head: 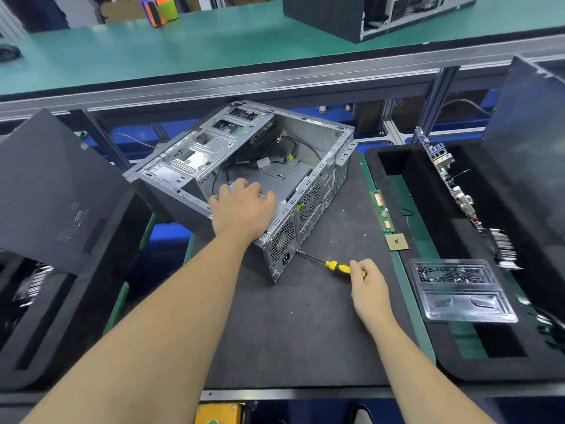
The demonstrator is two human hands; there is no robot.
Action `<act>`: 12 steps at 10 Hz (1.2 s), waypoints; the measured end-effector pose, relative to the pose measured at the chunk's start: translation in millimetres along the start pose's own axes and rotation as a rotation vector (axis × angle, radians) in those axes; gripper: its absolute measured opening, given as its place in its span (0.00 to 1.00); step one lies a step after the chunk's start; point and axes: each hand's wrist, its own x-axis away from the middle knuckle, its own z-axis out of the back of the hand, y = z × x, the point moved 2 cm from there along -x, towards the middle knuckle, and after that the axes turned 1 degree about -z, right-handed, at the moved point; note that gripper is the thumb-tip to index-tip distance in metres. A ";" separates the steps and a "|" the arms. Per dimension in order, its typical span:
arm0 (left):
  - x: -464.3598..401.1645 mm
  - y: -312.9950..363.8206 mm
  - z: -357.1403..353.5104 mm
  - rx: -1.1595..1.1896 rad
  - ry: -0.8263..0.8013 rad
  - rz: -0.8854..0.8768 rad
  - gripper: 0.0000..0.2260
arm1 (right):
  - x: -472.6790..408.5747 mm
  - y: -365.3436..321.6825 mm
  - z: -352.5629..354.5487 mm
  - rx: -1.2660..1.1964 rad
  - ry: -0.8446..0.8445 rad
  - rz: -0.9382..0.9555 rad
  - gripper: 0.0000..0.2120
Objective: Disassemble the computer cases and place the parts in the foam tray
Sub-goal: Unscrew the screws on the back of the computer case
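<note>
**Case mostly stripped, rear screws in hand**

The computer case (250, 166) lies on its side on the dark surface (305, 316), side panel off and its main bay bare apart from loose black cables (275, 160) and the drive cage (198, 151) at the far left. The left hand (244, 206) rests over the near upper edge of the case, fingers curled down on the rim, steadying it; whether it grasps anything inside I cannot tell. The right hand (368, 286) has its grip closed round the yellow handle of a screwdriver (333, 266), whose tip reaches away to the left of that grip and meets the rear corner of the case beside the power socket.

Done, by the look of it: beyond the right grip, a circuit board (452, 191) stands on edge in the black foam tray (397, 154), a memory stick (383, 212) and a processor chip (396, 242) lie on the tray's near rim, and a clear plastic dish (461, 289) with small dark bits (probably screws) sits just to the right of the grip.

Left, as I judge it: the power supply behind the rear grille, the drive cage and cabling. Another case (367, 13) waits on the far green bench (183, 50). Dark panels (52, 191) lean to the left of the left hand.
</note>
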 end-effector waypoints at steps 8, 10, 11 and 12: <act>0.2 0.0 0.2 -0.009 0.000 -0.001 0.22 | -5.1 -15.0 8.5 -0.023 -0.052 -0.034 0.12; 0.1 -0.2 2.1 -0.005 -0.010 -0.001 0.22 | -5.9 -20.6 7.4 -0.193 -0.030 -0.003 0.07; 1.1 -0.2 1.9 -0.003 -0.006 -0.002 0.22 | -5.7 -16.7 1.1 -0.475 -0.047 -0.283 0.08; 1.0 -0.5 1.7 -0.002 -0.007 -0.001 0.22 | -11.0 -17.3 1.3 -0.431 -0.089 -0.448 0.18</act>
